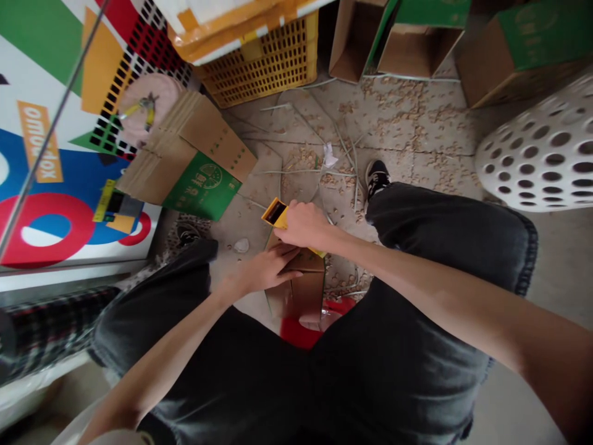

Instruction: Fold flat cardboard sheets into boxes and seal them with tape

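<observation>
Cardboard (301,290) sits under our open left hand (266,269), pressing flat, while our right hand (303,225) grips a yellow tool (275,213).

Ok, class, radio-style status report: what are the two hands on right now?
Right hand gripping yellow hand tool. Left hand resting on brown cardboard flap. Red plastic item at the cardboard's near edge.

Tiled floor (398,164): tan flakes (393,127) and pale strapping (340,139) scattered throughout. Yellow plastic crate (264,68) at 12 o'clock, open cartons (417,52) at 1, white perforated basket (537,148) at 3, flattened green-printed carton (194,157) at 10.
</observation>
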Motion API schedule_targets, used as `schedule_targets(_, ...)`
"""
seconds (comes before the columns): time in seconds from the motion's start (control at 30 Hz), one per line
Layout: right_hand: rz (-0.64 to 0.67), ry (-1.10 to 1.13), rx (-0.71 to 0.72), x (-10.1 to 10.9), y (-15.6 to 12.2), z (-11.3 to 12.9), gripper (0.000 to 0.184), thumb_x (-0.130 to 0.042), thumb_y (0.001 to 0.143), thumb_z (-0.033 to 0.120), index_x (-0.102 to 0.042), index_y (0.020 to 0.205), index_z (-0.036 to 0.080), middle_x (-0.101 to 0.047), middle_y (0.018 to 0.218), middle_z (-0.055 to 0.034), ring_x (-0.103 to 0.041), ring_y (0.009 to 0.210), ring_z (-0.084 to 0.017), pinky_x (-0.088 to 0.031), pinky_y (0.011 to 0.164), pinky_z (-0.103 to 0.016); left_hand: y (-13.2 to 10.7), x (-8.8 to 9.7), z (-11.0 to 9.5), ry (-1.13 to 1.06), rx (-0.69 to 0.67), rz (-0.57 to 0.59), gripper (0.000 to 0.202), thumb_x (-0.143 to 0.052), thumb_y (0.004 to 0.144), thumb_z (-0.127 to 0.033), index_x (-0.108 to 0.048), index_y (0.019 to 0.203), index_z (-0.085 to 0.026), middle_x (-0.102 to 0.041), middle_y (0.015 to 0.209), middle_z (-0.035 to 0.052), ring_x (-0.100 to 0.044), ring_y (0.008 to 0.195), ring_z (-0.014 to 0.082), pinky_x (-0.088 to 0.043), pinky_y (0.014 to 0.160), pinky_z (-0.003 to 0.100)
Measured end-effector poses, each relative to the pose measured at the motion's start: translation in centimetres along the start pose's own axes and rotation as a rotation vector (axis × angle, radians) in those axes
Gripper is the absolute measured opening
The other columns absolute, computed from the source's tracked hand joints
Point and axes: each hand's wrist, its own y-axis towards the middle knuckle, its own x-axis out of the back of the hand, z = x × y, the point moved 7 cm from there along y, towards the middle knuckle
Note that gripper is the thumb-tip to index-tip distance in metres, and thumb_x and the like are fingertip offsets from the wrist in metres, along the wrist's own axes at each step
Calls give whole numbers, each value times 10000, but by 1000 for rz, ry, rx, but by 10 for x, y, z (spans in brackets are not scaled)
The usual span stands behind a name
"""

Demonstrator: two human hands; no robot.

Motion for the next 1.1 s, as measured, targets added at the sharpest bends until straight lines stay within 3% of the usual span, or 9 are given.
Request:
schedule_targets(0.2,-34,-11,-22,4,-2,2,650,-650,937,495,-645,1325,-27,-760,1138,-278,-745,1124,-388,-598,898,-427,-9,4,-10,25,74,-36,466,-666,1036,-438,-667,1388,-132,-676,1444,214,-657,1357,336,-566,1120,532)
schedule_targets(0.37,-34,-14,-15,4,-2,3,634,-648,937,490,-638,1311,-21,-756,1163,-275,-744,1136,-385,-597,898,-418,-6,10,-15,76,46,-41,262,-731,1001,-367,-768,1153,-157,-771,1264,168,-724,1239,329,-592,1082,527)
schedule_targets(0.47,-36,-17,-31,3,-2,1,640,-652,929,495,-637,1318,-14,-763,1152,-267,-747,1129,-383,-598,893,-411,-8,13,-22,86,23,-47,213,-698,1023,-340,-781,1101,-160,-790,1212,150,-755,1162,312,-607,1056,513)
schedule_targets(0.73,-3,-40,-3,-1,-3,1,555,-649,940,487,-704,1270,44,-763,1173,-263,-748,1114,-377,-593,882,-407,-16,26,-46,55,33,-84,509,-541,1080,-476,-661,1414,-111,-680,1448,201,-633,1378,341,-524,1165,540)
schedule_targets(0.9,-31,-11,-23,1,-1,0,637,-651,932,503,-648,1318,-4,-754,1180,-276,-738,1132,-383,-586,888,-411,-6,13,-35,98,79,-84,615,-495,1080,-495,-552,1513,-62,-627,1490,252,-572,1433,375,-468,1193,567)
schedule_targets(1.1,-43,-14,-9,1,2,-1,653,-633,931,520,-647,1296,-21,-765,1128,-284,-744,1124,-401,-590,867,-427,-5,1,-29,124,42,-44,704,-507,1068,-544,-484,1558,-39,-581,1524,282,-526,1471,399,-440,1203,579)
